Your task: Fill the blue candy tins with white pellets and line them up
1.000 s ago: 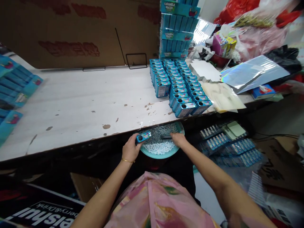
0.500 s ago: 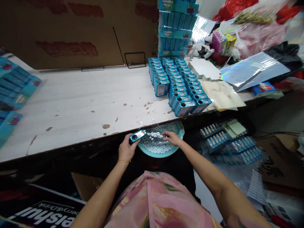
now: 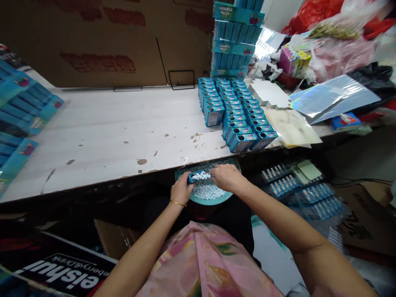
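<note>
My left hand (image 3: 181, 190) is closed round a small blue tin (image 3: 191, 180), held over the near left part of a light-teal basin (image 3: 206, 202). Small white candies (image 3: 210, 192) fill the basin. Over it my right hand (image 3: 227, 176) is closed on a scoop whose handle is hidden by the fingers. A heap of white candies (image 3: 201, 175) lies on the scoop, its front end at the top of the tin. The tin's opening is covered by the scoop and candies.
Rows of blue tins (image 3: 238, 119) stand on the white table (image 3: 123, 136), before stacked packs (image 3: 235, 49). More blue packs (image 3: 27, 103) are at left. Plastic sheets (image 3: 292, 128) lie at right. Below are packed tins (image 3: 312, 198) and a black box (image 3: 62, 268).
The tin and the candy-loaded scoop have come together over the basin. My left hand has moved right; the tin's open hole, seen before, is now covered.
</note>
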`<state>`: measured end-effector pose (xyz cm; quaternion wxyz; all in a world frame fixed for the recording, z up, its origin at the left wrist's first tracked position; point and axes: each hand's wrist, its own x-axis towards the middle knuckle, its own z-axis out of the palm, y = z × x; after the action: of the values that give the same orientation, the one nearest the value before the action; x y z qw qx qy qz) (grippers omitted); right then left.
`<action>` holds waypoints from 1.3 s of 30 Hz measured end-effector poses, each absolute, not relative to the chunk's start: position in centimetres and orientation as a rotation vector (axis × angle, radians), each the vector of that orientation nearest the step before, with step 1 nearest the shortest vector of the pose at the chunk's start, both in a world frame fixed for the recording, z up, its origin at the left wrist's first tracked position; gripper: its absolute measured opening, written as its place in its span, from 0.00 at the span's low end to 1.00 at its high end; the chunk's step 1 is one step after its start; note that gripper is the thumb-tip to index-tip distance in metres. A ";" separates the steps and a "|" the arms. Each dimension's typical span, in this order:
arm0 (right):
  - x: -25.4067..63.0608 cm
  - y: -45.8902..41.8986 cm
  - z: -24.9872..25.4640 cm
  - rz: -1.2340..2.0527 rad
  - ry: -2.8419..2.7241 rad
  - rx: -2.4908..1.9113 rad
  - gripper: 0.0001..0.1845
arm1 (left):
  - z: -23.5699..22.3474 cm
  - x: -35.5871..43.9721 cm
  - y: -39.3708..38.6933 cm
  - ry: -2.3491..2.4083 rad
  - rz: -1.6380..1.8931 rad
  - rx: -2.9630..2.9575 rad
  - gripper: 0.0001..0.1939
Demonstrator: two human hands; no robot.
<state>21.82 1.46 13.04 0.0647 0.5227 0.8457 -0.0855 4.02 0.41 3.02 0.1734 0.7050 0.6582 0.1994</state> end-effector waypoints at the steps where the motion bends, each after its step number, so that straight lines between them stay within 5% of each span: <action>1: 21.3 1.3 13.3 -0.223 2.550 1.559 0.15 | 2.9 4.1 0.4 1.863 0.564 2.001 0.19; 9: 24.2 0.6 12.9 -0.208 2.558 1.620 0.12 | 3.0 3.2 0.0 1.850 0.671 1.901 0.19; 21: 22.1 3.6 -3.9 -1.028 2.313 1.898 0.16 | 2.8 0.6 -1.1 1.841 0.856 1.788 0.20; 31: 25.5 3.3 0.5 -1.735 2.439 1.777 0.16 | 2.3 -0.2 -0.5 1.958 0.907 1.623 0.23; 34: 26.5 2.7 3.9 -1.530 2.585 1.742 0.16 | 2.7 0.7 -0.4 1.938 0.840 1.730 0.22; 39: 24.8 1.7 10.0 -0.739 2.686 1.646 0.15 | 2.9 2.8 -0.3 1.863 0.719 1.907 0.19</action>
<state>24.81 1.68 9.97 -0.0471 0.5081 0.8292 -0.2280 2.82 -0.32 2.92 0.1891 0.6782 0.6625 0.2556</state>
